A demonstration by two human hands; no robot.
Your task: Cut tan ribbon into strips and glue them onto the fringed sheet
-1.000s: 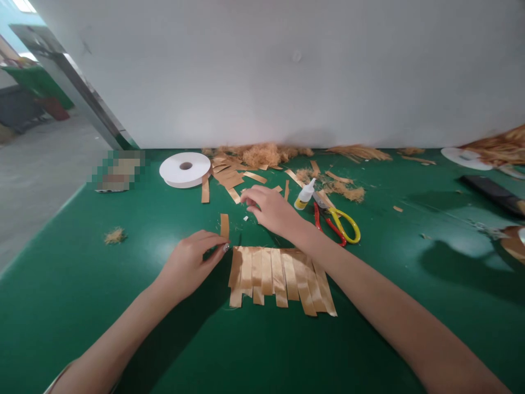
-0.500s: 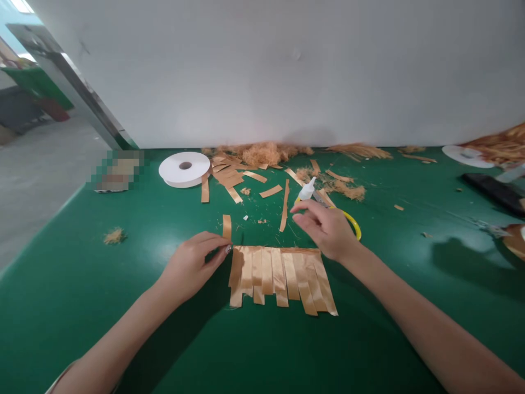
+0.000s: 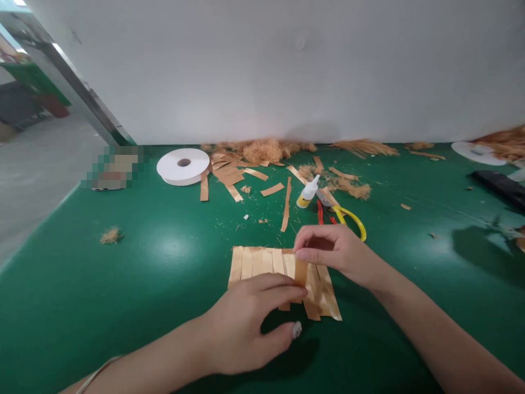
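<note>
A row of overlapping golden ribbon strips lies on the green tabletop, joined along its top edge. Between the thumb and fingers of my right hand is a short ribbon strip, hanging down over the right half of the row. My left hand is open, thumb well apart, its fingers over the lower part of the row and close to the hanging strip's lower end. Whether those fingers touch the strip I cannot tell. My left hand hides the lower ends of several strips.
Beyond my right hand stand a glue bottle and yellow-handled scissors, partly covered. A white ribbon roll sits at back left. Cut strips and tangled fibre lie near the wall. A black object is far right.
The loose strip near the row's upper left corner has left its place; a strip is now in my right hand. My left hand moved right and down over the row; my right hand came lower.
</note>
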